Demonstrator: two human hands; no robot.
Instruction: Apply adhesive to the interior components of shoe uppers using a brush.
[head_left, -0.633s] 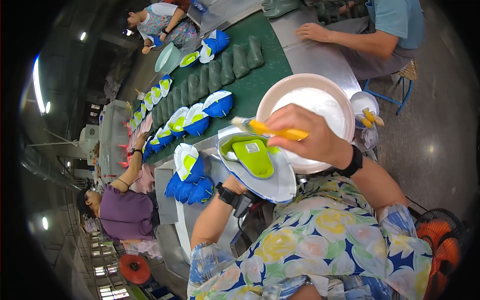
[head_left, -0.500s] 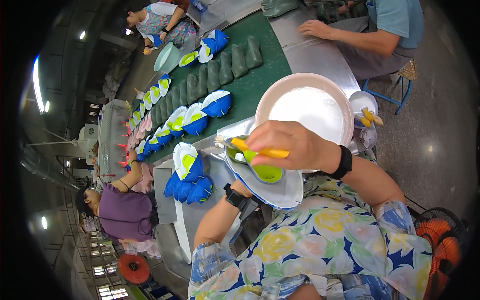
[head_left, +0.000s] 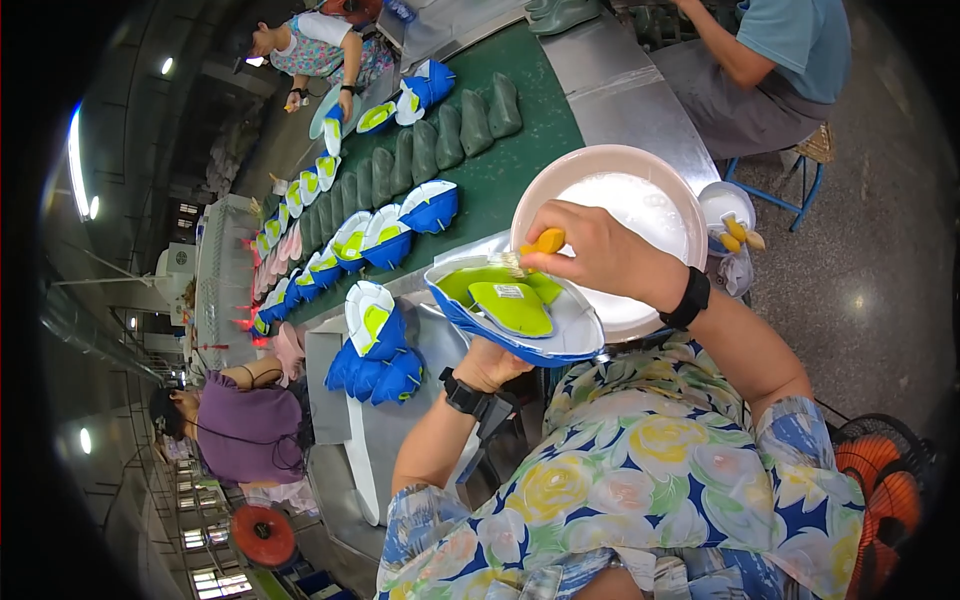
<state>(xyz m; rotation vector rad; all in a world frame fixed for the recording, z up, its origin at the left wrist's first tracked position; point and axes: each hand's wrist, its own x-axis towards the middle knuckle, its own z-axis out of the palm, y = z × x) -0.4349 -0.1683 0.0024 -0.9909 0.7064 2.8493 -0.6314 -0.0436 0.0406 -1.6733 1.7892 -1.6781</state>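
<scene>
Basin [head_left: 612, 159] w/ wht liquid [head_left: 640, 200] partly blocked by R hand [head_left: 605, 255].

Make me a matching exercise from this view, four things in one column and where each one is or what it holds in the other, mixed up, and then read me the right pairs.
Things:
1. Yellow-handled brush
2. Shoe upper nearest the brush
3. Pale pink basin
4. Row of dark green foot-shaped forms

Places and states:
A. Holds white liquid
B. Held from below in the left hand
C. Lined up on the green work surface
D. Held in the right hand

Right pairs: 1-D, 2-B, 3-A, 4-C.
</scene>
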